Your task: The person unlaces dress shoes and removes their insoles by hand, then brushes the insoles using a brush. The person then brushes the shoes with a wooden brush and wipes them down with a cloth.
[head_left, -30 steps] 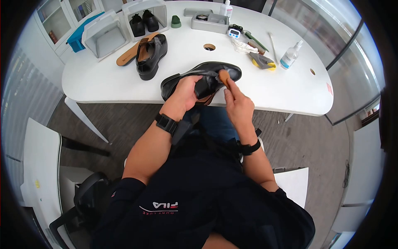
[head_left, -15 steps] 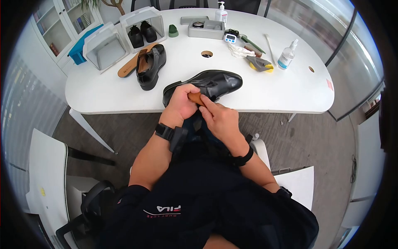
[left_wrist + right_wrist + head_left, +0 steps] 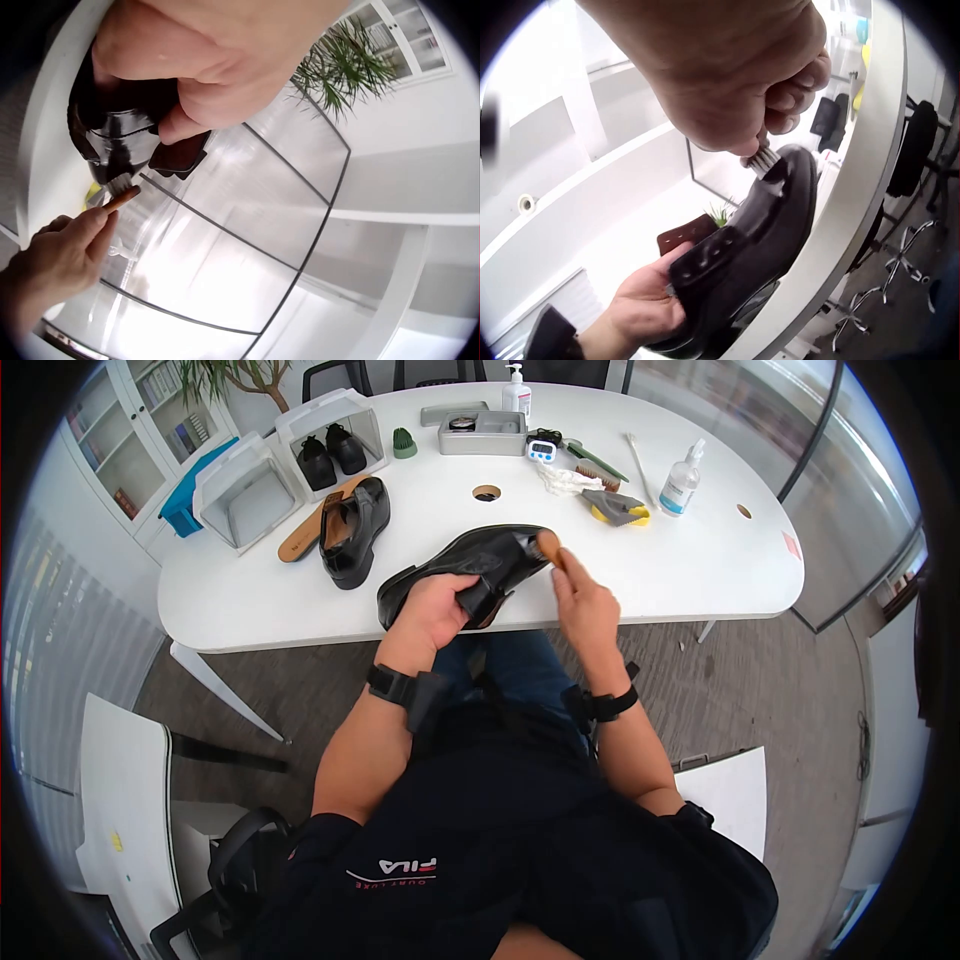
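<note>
A black leather shoe (image 3: 490,552) is held at the near edge of the white table, its toe pointing right. My left hand (image 3: 430,612) grips it by the opening, the thumb over the upper by the lace flaps. In my right hand (image 3: 590,608) is a small brush with a wooden handle (image 3: 549,546). Its pale bristles (image 3: 118,183) meet the toe part of the shoe in the left wrist view. From the right wrist, the shoe's lace holes (image 3: 705,262) show with no lace through them, and the right fingers hide most of the brush handle.
The other black shoe (image 3: 352,535) stands to the left on a tan flat strip (image 3: 300,540). Clear boxes (image 3: 245,500), one with black shoes, stand behind. At the right are a spray bottle (image 3: 680,485), a grey cloth (image 3: 615,508), a timer (image 3: 541,452) and a metal tin (image 3: 480,438).
Half a second ago the brush was beside the left hand at the shoe's middle; the right hand has since carried it right to the toe. The left hand keeps its grip, and the shoe has tilted.
</note>
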{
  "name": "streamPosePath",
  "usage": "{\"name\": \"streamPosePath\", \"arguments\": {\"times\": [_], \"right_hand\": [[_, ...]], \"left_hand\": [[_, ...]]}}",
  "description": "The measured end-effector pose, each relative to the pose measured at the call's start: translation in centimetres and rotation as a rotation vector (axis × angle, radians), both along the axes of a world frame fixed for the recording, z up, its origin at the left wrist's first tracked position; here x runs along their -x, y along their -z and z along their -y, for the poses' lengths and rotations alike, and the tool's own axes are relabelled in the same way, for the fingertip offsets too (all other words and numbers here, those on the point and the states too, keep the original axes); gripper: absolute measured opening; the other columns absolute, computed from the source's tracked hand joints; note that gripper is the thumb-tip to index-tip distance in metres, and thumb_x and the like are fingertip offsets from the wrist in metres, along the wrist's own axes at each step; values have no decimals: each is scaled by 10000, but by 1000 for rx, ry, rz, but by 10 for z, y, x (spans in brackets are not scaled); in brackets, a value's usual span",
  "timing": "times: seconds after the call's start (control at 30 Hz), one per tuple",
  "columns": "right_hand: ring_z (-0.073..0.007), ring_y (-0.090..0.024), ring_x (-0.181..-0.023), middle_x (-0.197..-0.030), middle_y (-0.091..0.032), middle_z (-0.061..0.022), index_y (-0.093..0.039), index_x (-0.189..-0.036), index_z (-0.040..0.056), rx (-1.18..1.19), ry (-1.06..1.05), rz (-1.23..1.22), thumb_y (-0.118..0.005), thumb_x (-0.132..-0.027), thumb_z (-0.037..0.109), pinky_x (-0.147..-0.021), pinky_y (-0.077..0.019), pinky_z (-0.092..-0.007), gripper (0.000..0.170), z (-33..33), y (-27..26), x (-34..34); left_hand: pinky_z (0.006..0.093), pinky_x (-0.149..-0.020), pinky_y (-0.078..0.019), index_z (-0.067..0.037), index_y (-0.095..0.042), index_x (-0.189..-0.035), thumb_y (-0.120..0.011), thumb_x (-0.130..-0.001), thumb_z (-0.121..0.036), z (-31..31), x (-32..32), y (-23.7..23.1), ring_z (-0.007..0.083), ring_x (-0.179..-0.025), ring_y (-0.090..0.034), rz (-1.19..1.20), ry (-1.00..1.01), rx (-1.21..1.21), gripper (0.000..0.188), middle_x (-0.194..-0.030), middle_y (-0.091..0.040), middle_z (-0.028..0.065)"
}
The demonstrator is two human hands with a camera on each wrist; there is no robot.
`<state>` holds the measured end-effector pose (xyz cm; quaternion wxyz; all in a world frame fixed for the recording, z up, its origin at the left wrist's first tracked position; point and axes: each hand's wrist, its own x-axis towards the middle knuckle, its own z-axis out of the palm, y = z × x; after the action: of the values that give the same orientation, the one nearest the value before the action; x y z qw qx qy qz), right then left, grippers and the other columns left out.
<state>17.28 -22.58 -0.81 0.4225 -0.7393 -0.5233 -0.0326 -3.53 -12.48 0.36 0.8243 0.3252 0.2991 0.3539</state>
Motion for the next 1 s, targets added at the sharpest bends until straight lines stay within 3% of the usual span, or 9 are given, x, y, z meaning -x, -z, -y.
{"name": "streamPosePath", "arguments": {"times": [0.2, 0.27, 0.3, 0.4, 0.53, 0.57, 0.67, 0.8, 1.0], "right_hand": [[-428, -720, -780, -856, -741, -212, -668, -1389, 172, -12, -150, -9, -624, -1029, 315, -720, -562, -506, 389, -7, 11, 14], [-428, -724, -818, -889, -742, -218, -651, -1412, 173, 43, -63, -7, -623, -1033, 307, -743, -563, -494, 403, -12, 9, 2], [-427, -725, -824, -897, -742, -219, -646, -1414, 168, 39, -41, -37, -622, -1029, 292, -742, -564, -494, 405, -15, 9, -4], [-419, -728, -833, -905, -741, -220, -637, -1412, 146, -73, -82, -32, -622, -1022, 267, -752, -565, -492, 408, -17, 24, 6], [-414, -730, -831, -885, -739, -210, -645, -1407, 153, -79, -282, -30, -624, -1025, 292, -758, -564, -478, 407, -14, 28, 16], [-414, -730, -828, -881, -740, -205, -646, -1407, 157, -44, -158, -36, -621, -1027, 303, -758, -564, -479, 409, -20, 29, 6], [-419, -729, -843, -905, -753, -195, -648, -1408, 167, 74, -24, -120, -605, -1034, 329, -763, -567, -488, 409, -24, 9, 2], [-413, -734, -849, -931, -752, -209, -685, -1364, 178, -64, -312, 22, -643, -1024, 304, -768, -575, -487, 365, -26, 8, 32], [-413, -729, -814, -901, -755, -199, -678, -1357, 186, -12, -58, 54, -613, -1029, 321, -724, -574, -506, 360, -48, -1, 2]], "left_hand": [[429, -810, -599, 71, -694, -1193, -691, -981, -128, 8, -16, -5, 294, -909, -730, -390, -69, -134, 290, -1042, -738, 150], [395, -886, -571, 85, -666, -1247, -699, -977, -162, 14, -16, -11, 277, -974, -714, -863, 11, -557, 368, -1112, -738, 158], [357, -984, -519, 53, -641, -1320, -705, -972, -189, 0, -15, 13, 254, -1100, -673, -897, -26, -1053, 429, -1230, -720, 153], [455, -1042, -485, -57, -700, -1278, -640, -992, -306, -6, -26, 36, 397, -1188, -641, -866, -220, -1297, 384, -1294, -697, 210], [427, -1072, -470, -14, -671, -1311, -656, -982, -226, -14, -16, 62, 359, -1228, -628, -552, -214, -926, 392, -1329, -687, 191], [415, -1076, -467, -3, -656, -1336, -654, -974, -174, 3, -13, 32, 344, -1230, -627, -735, -117, -694, 400, -1336, -686, 179], [410, -1089, -459, -2, -654, -1341, -645, -975, -161, -9, -14, 56, 339, -1251, -620, -602, -196, -772, 399, -1356, -676, 179], [406, -1103, -448, 2, -650, -1352, -646, -986, -188, -15, -15, 61, 333, -1274, -611, -529, -227, -948, 412, -1378, -665, 185], [412, -1098, -452, 5, -650, -1347, -651, -986, -206, -13, -12, 62, 357, -1272, -609, -676, -180, -868, 418, -1362, -673, 193]]}}
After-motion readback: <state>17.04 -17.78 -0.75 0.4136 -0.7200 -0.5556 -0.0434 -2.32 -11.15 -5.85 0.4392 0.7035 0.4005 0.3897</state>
